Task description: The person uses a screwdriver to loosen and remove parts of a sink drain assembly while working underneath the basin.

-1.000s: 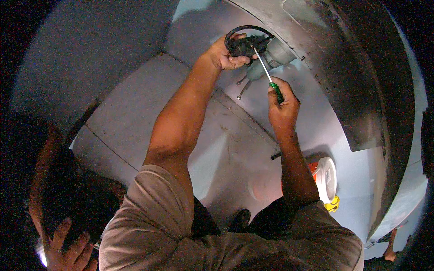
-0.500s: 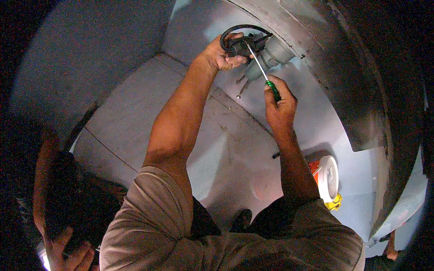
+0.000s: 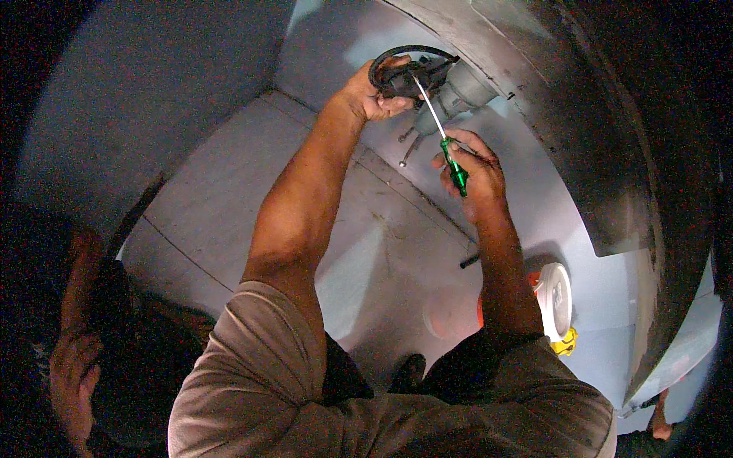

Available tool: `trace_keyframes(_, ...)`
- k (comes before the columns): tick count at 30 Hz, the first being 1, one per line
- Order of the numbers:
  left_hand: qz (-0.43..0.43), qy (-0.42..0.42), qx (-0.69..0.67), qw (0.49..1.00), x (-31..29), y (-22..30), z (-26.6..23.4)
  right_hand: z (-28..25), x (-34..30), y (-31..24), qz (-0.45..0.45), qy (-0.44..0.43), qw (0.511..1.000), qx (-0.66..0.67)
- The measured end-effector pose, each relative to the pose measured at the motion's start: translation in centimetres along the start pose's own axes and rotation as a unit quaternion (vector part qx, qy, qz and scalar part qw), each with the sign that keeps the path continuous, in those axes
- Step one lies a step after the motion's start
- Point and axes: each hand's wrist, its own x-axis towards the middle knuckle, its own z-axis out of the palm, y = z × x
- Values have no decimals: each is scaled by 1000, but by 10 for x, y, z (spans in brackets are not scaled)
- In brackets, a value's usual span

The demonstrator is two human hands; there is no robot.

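Note:
My left hand (image 3: pixel 374 95) is wrapped around a dark, rounded part (image 3: pixel 397 80) with a thick black cable (image 3: pixel 408 50) looping over it. What that part is, I cannot tell. In my right hand (image 3: pixel 481 169) is a screwdriver (image 3: pixel 453 164) with a green handle, gripped between thumb and fingers. Its shiny shaft slants up and left, and the tip meets the dark part by my left fingers. Just right of my left hand, a grey cylindrical unit (image 3: pixel 467 86) hangs under the large curved panel. A thin metal rod with a ball end (image 3: pixel 408 153) sticks out below it.
A dark curved metal panel (image 3: pixel 603 145) arches over the right side. On the floor at right stand a white-lidded bucket (image 3: pixel 557 301) and a yellow item (image 3: pixel 565 342). A short black tube (image 3: pixel 469 261) lies near my right forearm. Another person's hand (image 3: pixel 74 374) shows at lower left.
My right hand has shifted slightly down and right along the screwdriver, its fingers loosened, showing more of the handle. My left hand stays in place. The other person's hand at lower left has moved.

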Motion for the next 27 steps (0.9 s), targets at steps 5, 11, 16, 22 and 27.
trace_keyframes(5,23,34,26,999,-1,-4,19,-16,-6,-6,26,-8,999,-36)
trace_keyframes(11,-5,21,22,1000,-12,4,15,-22,-6,8,-376,122,811,-431)
trace_keyframes(16,99,40,62,992,-11,-6,22,-14,-10,5,-197,103,957,-186)
trace_keyframes(22,73,41,86,993,-17,-4,49,-30,-9,24,-150,82,973,-156)
trace_keyframes(27,139,51,148,978,-14,-4,44,-17,-6,27,-277,121,905,-300)
